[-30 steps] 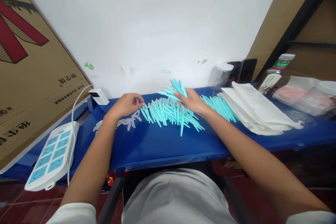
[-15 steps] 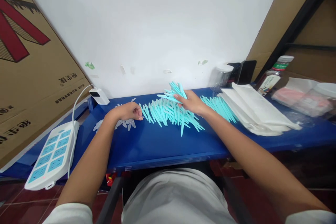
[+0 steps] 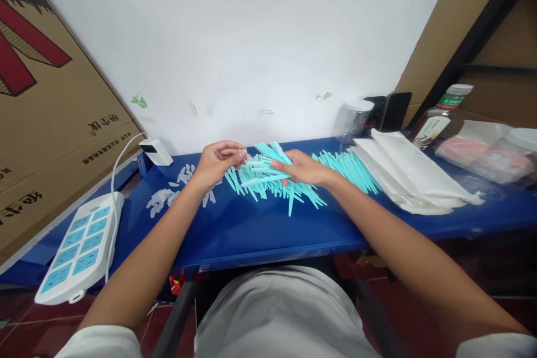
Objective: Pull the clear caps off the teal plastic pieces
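Observation:
My right hand (image 3: 300, 168) is closed round a fanned bunch of slim turquoise eyebrow razors (image 3: 271, 158), their tips pointing left. My left hand (image 3: 222, 163) pinches a small clear cap at the tip of one razor in the bunch; the fingertips partly hide it. Beneath both hands lies a loose pile of more razors (image 3: 289, 201) on the blue table (image 3: 251, 235). Several translucent caps (image 3: 161, 200) are scattered left of the pile, some behind my left forearm. A neater row of turquoise razors (image 3: 348, 170) lies to the right.
White flat bags (image 3: 415, 173) are stacked at the right. Behind them stand a clear jar (image 3: 356, 120), a dark phone (image 3: 396, 112) and a bottle (image 3: 438, 114). A power strip (image 3: 81, 246) and a white charger (image 3: 156, 152) are at left, beside a big carton (image 3: 54, 123).
My left hand has moved up and right from beside the caps to the razor tips. My right hand has lowered slightly, and its bunch of razors has turned more towards the left.

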Tool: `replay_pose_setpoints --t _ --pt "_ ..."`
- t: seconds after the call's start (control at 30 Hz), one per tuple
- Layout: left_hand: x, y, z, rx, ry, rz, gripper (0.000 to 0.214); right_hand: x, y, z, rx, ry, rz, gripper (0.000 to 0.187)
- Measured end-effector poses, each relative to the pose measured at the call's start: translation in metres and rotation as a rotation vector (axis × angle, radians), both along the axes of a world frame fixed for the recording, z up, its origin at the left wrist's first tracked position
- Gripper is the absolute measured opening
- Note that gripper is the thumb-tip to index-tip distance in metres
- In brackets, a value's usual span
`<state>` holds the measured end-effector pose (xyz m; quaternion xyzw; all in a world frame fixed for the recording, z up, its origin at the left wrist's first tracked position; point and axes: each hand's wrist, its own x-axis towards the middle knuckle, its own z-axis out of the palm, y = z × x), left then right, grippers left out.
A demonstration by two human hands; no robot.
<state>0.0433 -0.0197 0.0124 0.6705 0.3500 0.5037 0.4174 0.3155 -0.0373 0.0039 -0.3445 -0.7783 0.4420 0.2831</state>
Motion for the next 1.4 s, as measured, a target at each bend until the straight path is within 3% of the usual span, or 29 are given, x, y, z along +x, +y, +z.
replay_pose_setpoints --t 0.5,0.77,1.13,1.4 --pt "0.016 -0.002 -0.018 -0.004 -0.006 0.047 0.034 0.0 -0.003 0.002 0.052 -0.087 -0.007 0.069" --pt "0.017 -0.004 -0.018 -0.019 0.008 0.008 0.036 0.0 -0.001 0.0 0.05 -0.062 0.0 0.066" --pt "0.006 -0.006 -0.003 0.053 0.256 0.056 0.039 0.002 0.002 -0.003 0.06 -0.067 -0.039 0.061" --pt "0.014 -0.007 -0.013 0.053 0.276 0.035 0.042 0.0 -0.003 -0.001 0.072 -0.097 -0.02 0.062"
